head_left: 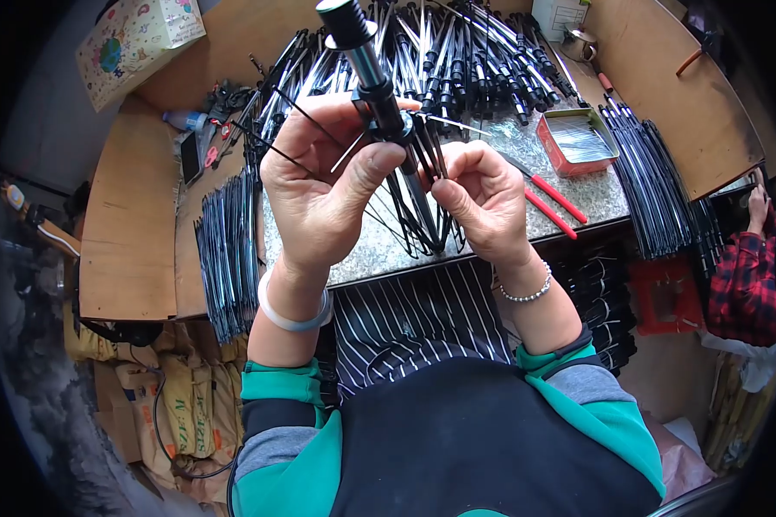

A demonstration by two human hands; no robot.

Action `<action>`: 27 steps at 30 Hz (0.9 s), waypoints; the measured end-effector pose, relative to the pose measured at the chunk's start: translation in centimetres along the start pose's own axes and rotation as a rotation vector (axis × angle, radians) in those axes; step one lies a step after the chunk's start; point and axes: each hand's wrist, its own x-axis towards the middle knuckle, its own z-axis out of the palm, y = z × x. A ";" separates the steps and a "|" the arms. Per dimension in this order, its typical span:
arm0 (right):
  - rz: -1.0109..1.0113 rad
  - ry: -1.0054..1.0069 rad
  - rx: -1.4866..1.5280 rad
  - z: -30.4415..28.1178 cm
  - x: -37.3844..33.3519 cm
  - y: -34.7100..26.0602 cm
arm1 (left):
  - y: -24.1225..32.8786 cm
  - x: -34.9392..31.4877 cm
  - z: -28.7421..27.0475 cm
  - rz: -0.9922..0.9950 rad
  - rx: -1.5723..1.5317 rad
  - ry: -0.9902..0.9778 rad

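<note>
An umbrella frame (369, 69), with a shiny metal shaft and black fittings, is held tilted above the worktop, its thicker black end toward the top. My left hand (315, 202) is closed around the frame just below the black hub, thumb pressed on it. Several thin dark ribs stick out past its fingers, and others hang down from the hub. My right hand (487, 207) has thumb and fingers pinched at the hanging ribs. A thin silvery wire points right above that hand. Pliers with red handles (557, 205) lie beside it, their jaws partly hidden.
Umbrella shafts (491, 65) are heaped at the back. Bundles of dark ribs (228, 258) lie over the left edge, with more ribs (651, 185) at the right. A red tin (557, 148) holds thin wires. Wooden panels (129, 215) flank the worktop. A co-worker's plaid sleeve (746, 284) shows far right.
</note>
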 end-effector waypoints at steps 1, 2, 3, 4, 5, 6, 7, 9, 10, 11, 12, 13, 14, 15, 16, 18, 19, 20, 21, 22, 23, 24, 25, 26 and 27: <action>0.004 -0.018 0.006 -0.1 0.0 0.0 | 0.0 0.1 0.0 -0.001 -0.012 -0.017; 0.002 -0.016 0.006 -0.2 0.0 -0.1 | 0.1 0.1 0.0 -0.002 -0.023 -0.033; 0.014 -0.031 0.040 -0.3 0.0 -0.1 | 0.1 0.2 -0.1 -0.001 -0.034 -0.049; 0.026 -0.046 0.073 -0.4 0.1 -0.1 | 0.2 0.1 -0.1 -0.001 -0.033 -0.051; 0.038 -0.061 0.107 -0.5 0.1 -0.2 | 0.2 0.1 -0.2 -0.006 -0.055 -0.072; 0.036 -0.060 0.107 -0.6 0.1 -0.3 | 0.3 0.0 -0.2 -0.011 -0.077 -0.093; 0.057 -0.080 0.091 -0.6 0.1 -0.6 | 0.3 0.0 -0.3 -0.016 -0.099 -0.114; 0.097 -0.119 0.056 -0.7 0.2 -1.1 | 0.2 0.1 -0.6 0.000 -0.024 -0.160; 0.085 -0.152 0.111 -1.0 0.3 -0.7 | 0.1 0.0 -0.4 -0.009 -0.060 -0.151; 0.085 -0.151 0.112 -0.9 0.3 -0.7 | 0.1 -0.2 -0.3 -0.019 -0.096 -0.141; 0.009 -0.127 0.024 -0.6 0.3 -0.6 | 0.0 -0.2 -0.2 -0.028 -0.131 -0.131; -0.066 -0.104 -0.062 -0.2 0.2 -0.6 | 0.0 -0.2 -0.1 -0.006 -0.086 -0.131; -0.142 -0.082 -0.149 0.1 0.2 -0.7 | 0.0 -0.2 0.0 -0.006 -0.085 -0.131; -0.246 -0.102 -0.349 0.1 -0.1 -0.9 | 0.0 -0.3 0.2 0.013 -0.065 -0.119; -0.246 -0.102 -0.348 0.3 -0.3 -0.8 | 0.0 -0.3 0.3 0.031 -0.044 -0.107; -0.431 -0.072 -0.658 0.5 -0.7 -0.8 | 0.3 -0.4 0.8 0.015 -0.071 -0.079; -0.442 -0.074 -0.740 0.5 -0.8 -1.0 | 0.3 -0.4 0.7 0.013 -0.071 -0.080; -0.441 -0.073 -0.740 0.5 -0.8 -1.0 | 0.3 -0.4 0.6 0.009 -0.068 -0.086; -0.478 -0.079 -0.779 0.4 -0.7 -0.9 | 0.2 -0.3 0.4 0.005 -0.065 -0.092; -0.514 -0.085 -0.818 0.3 -0.6 -0.7 | 0.1 -0.4 0.3 0.001 -0.062 -0.098; -0.552 -0.093 -0.855 0.4 -0.5 -0.7 | 0.0 -0.6 0.6 0.025 -0.109 -0.055; -0.552 -0.094 -0.854 0.5 -0.6 -0.7 | -0.1 -0.7 0.6 0.025 -0.109 -0.055; -0.554 -0.087 -0.866 0.7 -0.6 -0.6 | -0.3 -0.7 0.5 0.067 -0.051 -0.036; -0.555 -0.080 -0.877 0.8 -0.6 -0.6 | -0.4 -0.7 0.4 0.108 0.006 -0.018; -0.556 -0.074 -0.889 1.0 -0.6 -0.5 | -0.5 -0.7 0.4 0.149 0.063 0.001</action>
